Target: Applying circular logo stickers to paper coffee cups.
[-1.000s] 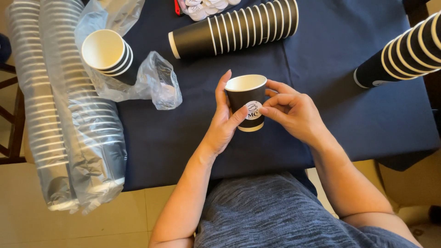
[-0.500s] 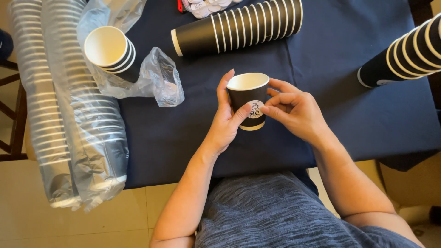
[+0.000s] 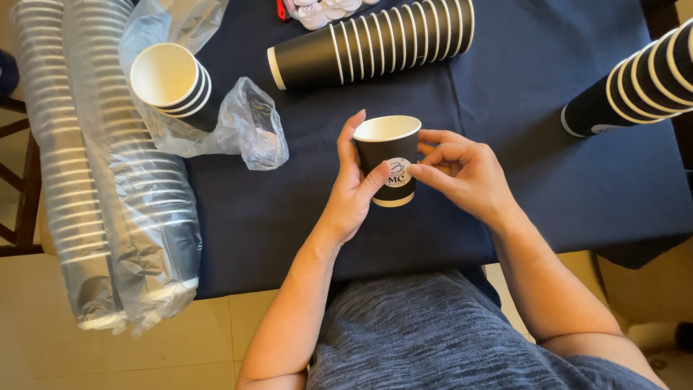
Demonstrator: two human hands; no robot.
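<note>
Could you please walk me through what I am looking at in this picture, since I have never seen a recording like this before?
There is no machine here: a person wears a camera on the head, so this one view looks down at their own two bare hands. The left hand has a grip around a single black paper cup with a white rim and a round sticker on its side; the right hand touches that sticker with its fingertips. Below is a table under a dark blue cloth. On it lie a stack of black cups on its side, another stack at the right edge, and a few nested cups in a clear plastic bag. Long plastic-wrapped sleeves of cups lie along the left.
</note>
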